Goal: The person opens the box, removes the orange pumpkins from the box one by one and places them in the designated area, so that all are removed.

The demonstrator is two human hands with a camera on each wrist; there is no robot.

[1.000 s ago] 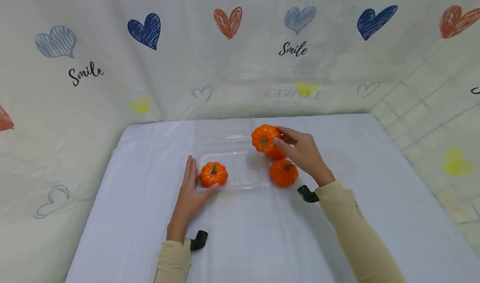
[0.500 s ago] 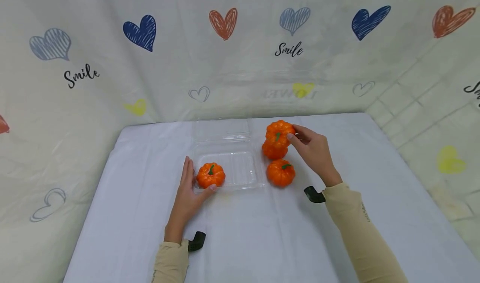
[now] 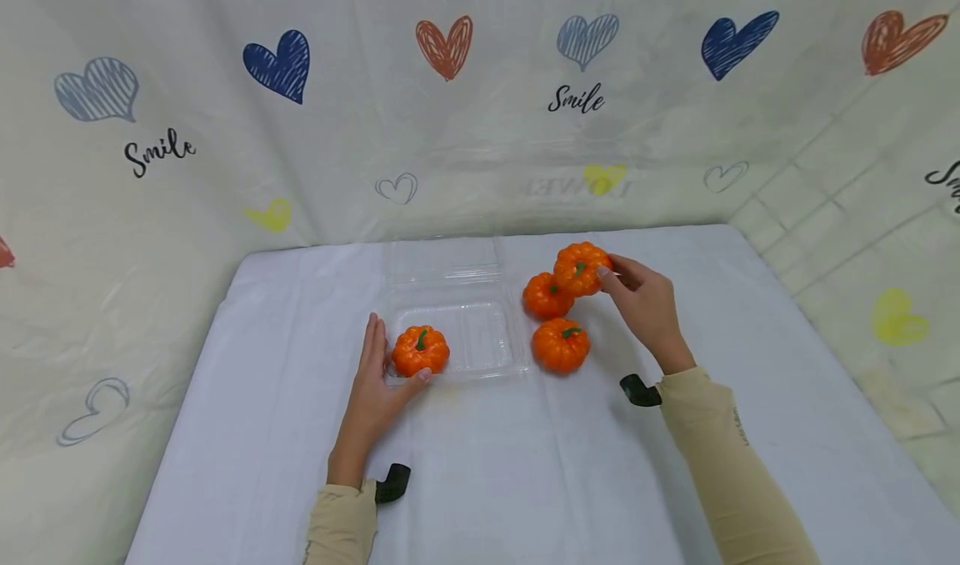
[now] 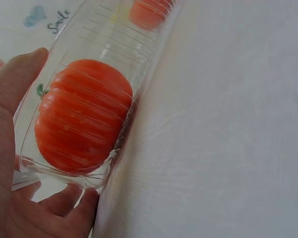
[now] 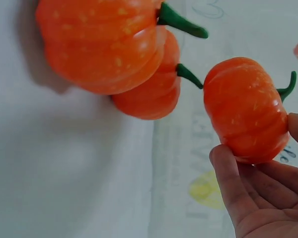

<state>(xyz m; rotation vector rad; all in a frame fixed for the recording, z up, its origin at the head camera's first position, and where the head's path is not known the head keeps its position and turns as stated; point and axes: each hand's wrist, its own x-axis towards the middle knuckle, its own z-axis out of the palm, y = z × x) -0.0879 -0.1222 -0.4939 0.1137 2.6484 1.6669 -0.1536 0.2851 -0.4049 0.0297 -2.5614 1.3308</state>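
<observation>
1. Head view: held pumpkin point(image 3: 582, 269) is pinched by R hand point(image 3: 647, 305) at its R side, so its body lies to L of the fingers.
2. Same view: far pumpkin point(image 3: 547, 297) is partly overlapped by it, just L & a bit nearer the person; near pumpkin point(image 3: 561, 347) is set in front of both. These two loose ones are placed just beside R edge of clear box point(image 3: 480, 340), w/ held pumpkin farther R.
3. Same view: boxed pumpkin point(image 3: 421, 351) is seated in L end of clear box, bare floor to its R; lid point(image 3: 442, 258) is laid back behind. L hand point(image 3: 377, 396) is rested at that L end, fingers straight, thumb spread along front edge. R hand is nearer to both loose ones.
4. L wrist view: box corner is bracketed btwn thumb & fingers, no tight curl seen; boxed pumpkin is seen thru ribbed wall.
5. R wrist view: held pumpkin is held up off tabletop point(image 3: 465, 465), stem roughly up, pinched btwn thumb on stem side & fingertips lower down. Long axis runs across stem, body being squat. Contact w/ far pumpkin can't be told.
</observation>
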